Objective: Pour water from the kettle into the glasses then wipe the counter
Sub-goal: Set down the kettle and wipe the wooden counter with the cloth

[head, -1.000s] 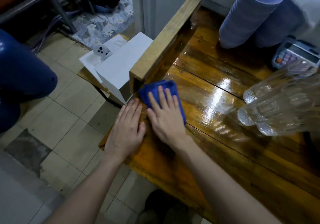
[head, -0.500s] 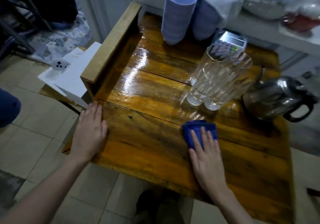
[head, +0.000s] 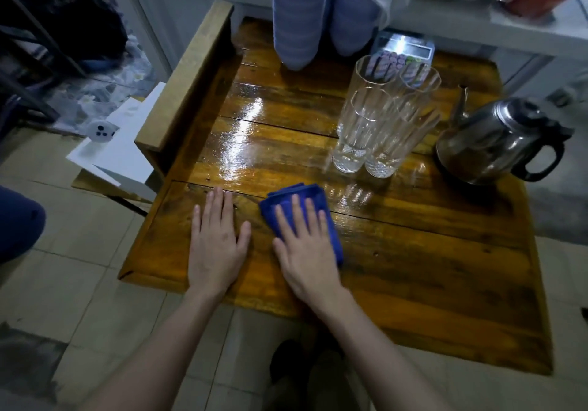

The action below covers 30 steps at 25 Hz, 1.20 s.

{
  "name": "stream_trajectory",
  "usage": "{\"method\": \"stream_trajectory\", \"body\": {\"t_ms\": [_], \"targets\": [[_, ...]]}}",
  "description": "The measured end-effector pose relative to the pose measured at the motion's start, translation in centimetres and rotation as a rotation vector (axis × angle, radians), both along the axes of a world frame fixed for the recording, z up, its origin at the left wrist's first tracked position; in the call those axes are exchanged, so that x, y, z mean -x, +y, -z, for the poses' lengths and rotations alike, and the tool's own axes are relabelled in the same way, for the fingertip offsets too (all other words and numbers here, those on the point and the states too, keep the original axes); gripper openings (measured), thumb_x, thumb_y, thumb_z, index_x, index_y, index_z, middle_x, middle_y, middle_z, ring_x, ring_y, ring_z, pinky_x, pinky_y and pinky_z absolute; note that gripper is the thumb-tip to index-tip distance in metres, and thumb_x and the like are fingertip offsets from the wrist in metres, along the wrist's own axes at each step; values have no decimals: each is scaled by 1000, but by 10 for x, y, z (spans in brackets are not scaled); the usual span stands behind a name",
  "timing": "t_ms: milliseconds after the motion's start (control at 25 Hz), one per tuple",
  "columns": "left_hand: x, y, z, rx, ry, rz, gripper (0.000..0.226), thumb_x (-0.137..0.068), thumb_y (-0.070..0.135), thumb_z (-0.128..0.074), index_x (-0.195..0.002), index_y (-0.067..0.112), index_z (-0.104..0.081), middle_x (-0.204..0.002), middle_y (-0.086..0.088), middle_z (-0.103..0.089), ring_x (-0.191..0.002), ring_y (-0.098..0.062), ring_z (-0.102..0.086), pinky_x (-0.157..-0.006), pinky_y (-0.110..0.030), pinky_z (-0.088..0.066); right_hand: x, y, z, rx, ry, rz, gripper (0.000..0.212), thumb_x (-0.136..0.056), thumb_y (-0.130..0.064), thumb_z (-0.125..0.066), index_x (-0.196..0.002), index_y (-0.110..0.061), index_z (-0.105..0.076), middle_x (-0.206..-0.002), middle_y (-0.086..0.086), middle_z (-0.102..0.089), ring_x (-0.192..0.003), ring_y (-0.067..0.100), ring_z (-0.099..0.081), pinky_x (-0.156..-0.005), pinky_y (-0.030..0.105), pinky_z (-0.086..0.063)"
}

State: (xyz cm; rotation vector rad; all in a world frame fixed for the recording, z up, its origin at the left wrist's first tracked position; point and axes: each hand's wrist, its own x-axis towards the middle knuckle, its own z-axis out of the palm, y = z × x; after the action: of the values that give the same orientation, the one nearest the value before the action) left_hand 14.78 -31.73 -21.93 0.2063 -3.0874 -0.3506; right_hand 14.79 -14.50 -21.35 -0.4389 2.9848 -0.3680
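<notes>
My right hand point(head: 305, 251) lies flat, fingers spread, pressing a folded blue cloth point(head: 297, 199) onto the glossy wooden counter point(head: 429, 267). My left hand point(head: 216, 245) rests palm-down and empty on the wood just left of the cloth. Several tall clear glasses point(head: 378, 117) stand clustered beyond the cloth, holding water. To their right sits a steel kettle point(head: 490, 143) with a black handle, spout pointing away from me. A wet sheen covers the wood left of the glasses.
Two stacks of blue bowls point(head: 299, 15) and a calculator point(head: 405, 49) stand at the counter's far edge. A raised wooden rail point(head: 187, 76) borders the left side, with white boxes point(head: 117, 146) beyond it. Tiled floor lies below the front edge.
My right hand slid the cloth from the left rail to the right, then back left toward the middle. My left hand moved inward on the counter, closer to the cloth.
</notes>
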Motion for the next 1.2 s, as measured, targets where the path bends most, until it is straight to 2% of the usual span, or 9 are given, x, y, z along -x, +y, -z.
{"method": "stream_trajectory", "body": {"t_ms": [160, 280, 480, 640, 800, 960, 1080, 1200], "targets": [[0, 4, -3, -15, 8, -5, 67, -97, 51, -24, -152, 13, -19, -161, -6, -16, -149, -16, -8, -121, -42, -7, -44, 27, 3, 11, 21, -36, 58, -102, -40, -29, -155, -23, -17, -164, 8, -12, -151, 25, -6, -118, 44, -8], [1, 2, -3, -42, 7, 1, 67, -96, 50, -24, -152, 13, -20, -161, -6, -16, -149, -17, -7, -121, -41, -5, -67, 87, 2, 6, 2, 15, 58, -101, -41, -29, -156, -26, -16, -164, 4, -9, -152, 22, -4, -120, 43, -6], [1, 3, -4, -24, 24, 7, 67, -96, 48, -25, -151, 10, -21, -161, -8, -16, -149, -19, -8, -121, -41, -4, -56, 207, 0, -74, -59, 348, 61, -99, -51, -15, -155, -29, -8, -165, 1, -1, -152, 18, 3, -121, 50, -10], [1, 3, -2, -18, 45, 11, 67, -96, 48, -26, -151, 10, -22, -160, -9, -17, -149, -20, -10, -121, -42, -5, -10, 201, 2, -88, -37, 511, 66, -97, -53, -13, -155, -22, -8, -165, 8, -4, -151, 27, 0, -121, 52, -5], [1, 2, -2, -20, 51, 29, 66, -96, 48, -26, -151, 10, -22, -160, -9, -18, -149, -21, -11, -121, -42, -6, 2, 127, -3, -44, -59, 286, 70, -96, -57, -15, -156, -21, -8, -164, 5, 2, -151, 25, 7, -122, 48, 1], [0, 4, -3, 54, 37, 28, 66, -97, 48, -23, -150, 9, -24, -159, -12, -20, -148, -24, -14, -120, -50, -10, -26, 46, -4, 42, -39, 73, 68, -98, -55, -20, -156, -20, -15, -164, 4, -5, -151, 26, 6, -120, 47, 1], [8, 9, -10, 216, 6, 272, 67, -97, 52, -22, -149, 9, -26, -158, -14, -22, -148, -26, -15, -119, -52, -11, -51, 39, 2, 41, -15, 44, 66, -99, -50, -26, -155, -16, -17, -164, 6, -9, -151, 25, -1, -119, 44, -2], [15, 28, -10, 148, -7, 501, 66, -98, 52, -20, -150, 11, -25, -159, -11, -21, -149, -21, -12, -120, -48, -11, -66, 72, 6, -6, 37, 80, 63, -99, -43, -33, -154, -14, -23, -163, 8, -17, -150, 26, -13, -117, 43, -10]]}}
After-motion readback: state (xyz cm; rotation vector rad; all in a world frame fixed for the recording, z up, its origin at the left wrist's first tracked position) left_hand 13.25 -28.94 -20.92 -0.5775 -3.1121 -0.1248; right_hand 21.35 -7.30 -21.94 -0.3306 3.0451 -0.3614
